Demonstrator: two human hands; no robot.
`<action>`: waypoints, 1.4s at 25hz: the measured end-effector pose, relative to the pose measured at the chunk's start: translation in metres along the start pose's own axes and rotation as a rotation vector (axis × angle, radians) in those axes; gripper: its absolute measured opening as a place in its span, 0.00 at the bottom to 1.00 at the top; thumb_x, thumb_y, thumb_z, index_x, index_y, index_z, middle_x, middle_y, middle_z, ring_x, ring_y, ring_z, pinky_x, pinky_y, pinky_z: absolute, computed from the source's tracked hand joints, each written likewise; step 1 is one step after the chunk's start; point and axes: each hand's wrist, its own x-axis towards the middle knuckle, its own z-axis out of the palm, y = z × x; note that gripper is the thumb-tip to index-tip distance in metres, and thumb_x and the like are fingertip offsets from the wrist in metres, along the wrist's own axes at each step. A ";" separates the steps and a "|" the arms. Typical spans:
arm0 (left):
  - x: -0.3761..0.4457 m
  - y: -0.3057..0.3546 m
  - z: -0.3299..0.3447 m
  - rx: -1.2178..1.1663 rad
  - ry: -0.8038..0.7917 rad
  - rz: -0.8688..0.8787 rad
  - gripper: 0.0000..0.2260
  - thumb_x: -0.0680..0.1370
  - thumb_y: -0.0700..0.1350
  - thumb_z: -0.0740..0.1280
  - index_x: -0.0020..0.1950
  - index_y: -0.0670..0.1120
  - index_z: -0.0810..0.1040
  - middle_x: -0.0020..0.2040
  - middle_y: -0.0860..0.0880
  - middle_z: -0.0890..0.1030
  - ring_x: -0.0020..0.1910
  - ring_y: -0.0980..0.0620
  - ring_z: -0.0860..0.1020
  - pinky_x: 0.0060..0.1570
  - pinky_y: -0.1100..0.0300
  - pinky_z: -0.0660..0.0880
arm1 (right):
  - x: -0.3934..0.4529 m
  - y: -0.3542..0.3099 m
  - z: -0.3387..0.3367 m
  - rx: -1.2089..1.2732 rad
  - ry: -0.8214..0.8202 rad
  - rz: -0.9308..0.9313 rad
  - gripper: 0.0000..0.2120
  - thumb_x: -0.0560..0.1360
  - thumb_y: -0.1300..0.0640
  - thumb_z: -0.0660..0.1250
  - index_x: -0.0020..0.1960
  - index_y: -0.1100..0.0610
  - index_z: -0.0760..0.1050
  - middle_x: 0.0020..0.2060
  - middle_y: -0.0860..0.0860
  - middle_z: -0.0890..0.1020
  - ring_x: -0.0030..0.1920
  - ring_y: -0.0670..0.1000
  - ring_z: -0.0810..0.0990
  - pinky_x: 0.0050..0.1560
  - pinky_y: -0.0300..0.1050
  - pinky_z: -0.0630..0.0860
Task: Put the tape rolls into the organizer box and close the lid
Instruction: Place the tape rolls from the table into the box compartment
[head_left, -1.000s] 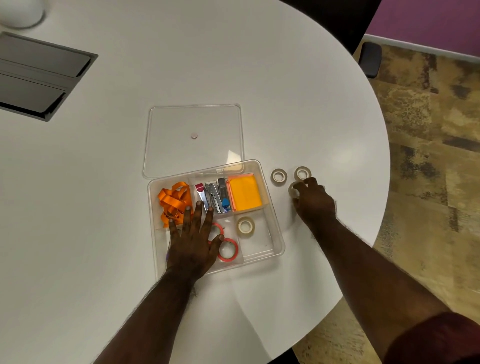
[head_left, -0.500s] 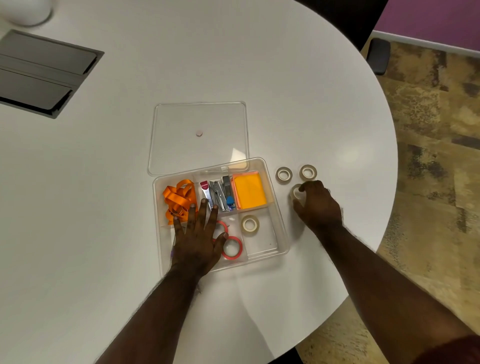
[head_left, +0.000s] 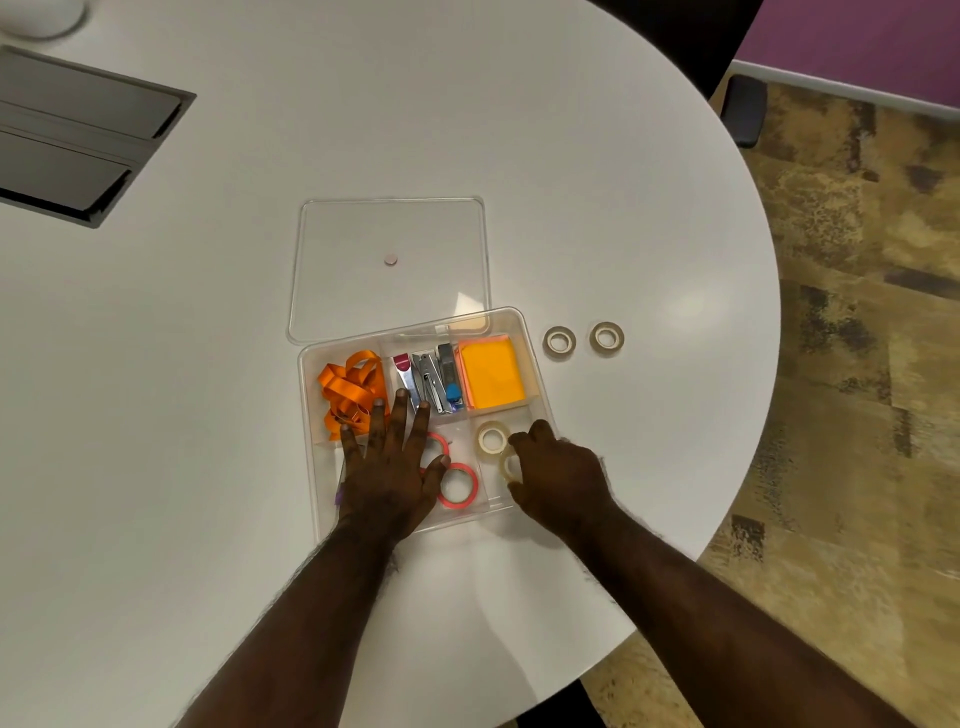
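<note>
My right hand (head_left: 558, 480) pinches a clear tape roll (head_left: 508, 466) between thumb and fingers over the box's (head_left: 521, 318) near-right compartment, just beside another roll (head_left: 492, 436) already lying there. My left hand (head_left: 387, 467) lies flat and spread on the box, fingers toward the orange ribbon (head_left: 349, 389), thumb beside two red rolls (head_left: 457, 484). Beyond my right hand, two rolls (head_left: 559, 341) sit on the table (head_left: 597, 156). The lid (head_left: 389, 260) lies open behind the box.
</note>
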 end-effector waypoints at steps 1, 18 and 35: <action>0.000 0.000 0.000 -0.002 -0.002 0.002 0.34 0.80 0.66 0.43 0.78 0.47 0.62 0.79 0.41 0.60 0.78 0.35 0.56 0.69 0.26 0.55 | 0.004 -0.003 0.000 -0.040 -0.016 0.015 0.23 0.71 0.46 0.71 0.61 0.56 0.73 0.56 0.55 0.79 0.44 0.56 0.83 0.44 0.47 0.79; -0.001 -0.002 0.001 -0.001 0.016 0.034 0.33 0.80 0.64 0.45 0.78 0.46 0.62 0.79 0.40 0.60 0.78 0.35 0.56 0.69 0.26 0.55 | 0.068 0.051 -0.052 -0.004 0.204 0.275 0.12 0.73 0.49 0.68 0.54 0.54 0.77 0.51 0.55 0.82 0.50 0.60 0.81 0.47 0.48 0.76; 0.001 -0.001 0.004 0.008 0.018 0.012 0.34 0.80 0.66 0.43 0.78 0.47 0.61 0.79 0.40 0.59 0.78 0.35 0.55 0.70 0.26 0.53 | 0.106 0.134 -0.010 0.027 0.237 0.321 0.14 0.72 0.60 0.67 0.57 0.57 0.72 0.48 0.59 0.74 0.41 0.63 0.78 0.37 0.52 0.78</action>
